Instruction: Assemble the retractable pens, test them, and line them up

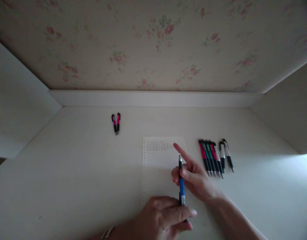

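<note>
A blue pen [181,186] with a black grip points its tip away from me, held above a sheet of paper [155,176]. My right hand [193,175] pinches the pen near its grip between thumb and curled fingers, while its index finger stretches out over the sheet. Around the pen's rear end, my left hand [165,215] closes its fingers and thumb. The sheet has punched holes along its left edge and several lines of handwriting [158,145] near the top. Both forearms cover part of its lower area.
Right of the paper lies a row of several pens [210,158] in pink, green and white with black grips. Two pens [116,124], purple and pink, rest at the back left. White panels [21,100] flank the white desk [81,173], and floral wallpaper [143,43] stands behind.
</note>
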`<state>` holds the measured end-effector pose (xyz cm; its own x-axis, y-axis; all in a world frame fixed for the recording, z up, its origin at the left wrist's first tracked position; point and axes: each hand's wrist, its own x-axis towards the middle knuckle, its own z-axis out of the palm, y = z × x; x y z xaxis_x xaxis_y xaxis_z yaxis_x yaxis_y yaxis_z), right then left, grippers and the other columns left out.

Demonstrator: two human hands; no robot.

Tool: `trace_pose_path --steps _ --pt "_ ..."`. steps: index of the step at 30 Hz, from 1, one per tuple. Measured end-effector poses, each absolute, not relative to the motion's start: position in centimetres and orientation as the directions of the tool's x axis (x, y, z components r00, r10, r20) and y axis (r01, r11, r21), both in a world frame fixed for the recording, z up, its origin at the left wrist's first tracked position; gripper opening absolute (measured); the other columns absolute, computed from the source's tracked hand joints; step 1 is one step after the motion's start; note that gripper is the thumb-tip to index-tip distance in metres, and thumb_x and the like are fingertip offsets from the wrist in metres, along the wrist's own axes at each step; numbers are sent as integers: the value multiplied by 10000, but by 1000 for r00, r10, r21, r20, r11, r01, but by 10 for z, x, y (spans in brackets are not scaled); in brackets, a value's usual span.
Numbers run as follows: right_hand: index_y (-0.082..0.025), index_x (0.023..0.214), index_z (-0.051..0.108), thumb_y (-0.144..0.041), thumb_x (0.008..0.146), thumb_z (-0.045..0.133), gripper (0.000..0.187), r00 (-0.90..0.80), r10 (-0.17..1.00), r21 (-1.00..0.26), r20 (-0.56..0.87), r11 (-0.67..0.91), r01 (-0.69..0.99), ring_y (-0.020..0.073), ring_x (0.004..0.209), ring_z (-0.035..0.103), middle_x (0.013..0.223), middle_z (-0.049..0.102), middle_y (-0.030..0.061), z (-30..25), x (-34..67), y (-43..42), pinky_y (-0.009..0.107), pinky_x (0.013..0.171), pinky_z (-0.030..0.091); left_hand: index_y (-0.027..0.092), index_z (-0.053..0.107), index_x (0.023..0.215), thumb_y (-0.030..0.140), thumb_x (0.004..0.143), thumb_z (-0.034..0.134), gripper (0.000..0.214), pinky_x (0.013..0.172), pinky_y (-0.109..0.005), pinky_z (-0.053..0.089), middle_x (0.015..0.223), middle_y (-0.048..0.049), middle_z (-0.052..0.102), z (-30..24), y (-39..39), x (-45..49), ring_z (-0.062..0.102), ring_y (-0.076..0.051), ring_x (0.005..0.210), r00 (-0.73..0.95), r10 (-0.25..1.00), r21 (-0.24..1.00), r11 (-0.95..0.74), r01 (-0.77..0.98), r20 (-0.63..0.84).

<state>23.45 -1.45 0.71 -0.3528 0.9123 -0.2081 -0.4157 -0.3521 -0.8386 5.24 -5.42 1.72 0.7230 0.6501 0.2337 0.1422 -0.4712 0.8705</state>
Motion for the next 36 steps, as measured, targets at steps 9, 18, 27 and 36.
trace_pose_path --steps 9,18,27,36 --pt "-235 993 728 -489 865 704 286 40 983 -905 -178 -148 -400 142 618 651 841 767 39 14 240 -3 286 611 521 188 372 1437 176 946 542 520 649 -314 480 1026 -112 772 5 -59 49 692 -189 637 721 511 538 -812 226 468" --pt "-217 791 644 -461 806 768 273 33 997 -980 -71 -64 -190 141 536 554 581 651 -10 19 234 14 265 544 432 187 554 1009 115 773 546 247 1054 -546 346 844 -115 746 -12 -74 63 718 -289 843 523 632 359 -766 533 572" --pt "-188 861 734 -379 816 592 243 215 961 -906 -176 -244 347 139 468 490 491 559 -31 25 216 55 240 439 350 202 626 885 124 919 477 172 1135 -442 362 877 -47 745 -29 -84 80 721 -201 937 399 538 217 -757 617 742" --pt "-204 588 593 -274 749 503 198 266 956 -826 -121 -246 507 125 412 433 433 510 -40 23 213 62 234 418 302 210 622 712 112 960 470 307 1202 -427 287 738 35 715 -35 -76 89 722 -129 824 309 522 219 -722 656 795"
